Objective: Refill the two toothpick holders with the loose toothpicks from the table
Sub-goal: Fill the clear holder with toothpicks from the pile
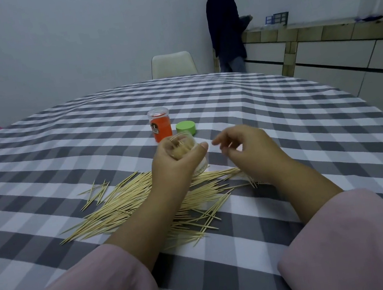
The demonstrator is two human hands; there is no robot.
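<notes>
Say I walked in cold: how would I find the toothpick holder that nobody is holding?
Start at the table with the grey and white checked cloth and look just past the person's left hand, toward the far side. There stands the orange holder, upright, with a clear top and a small dark label. A green lid lies beside it, apart; unlike the clear holder gripped in that hand, it stands free.

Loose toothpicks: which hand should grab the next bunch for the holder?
Right. The right hand hangs free just above the loose toothpicks, fingers loosely curled, holding nothing that I can see. The left hand is busy gripping the clear holder, tilted and part-filled.
</notes>
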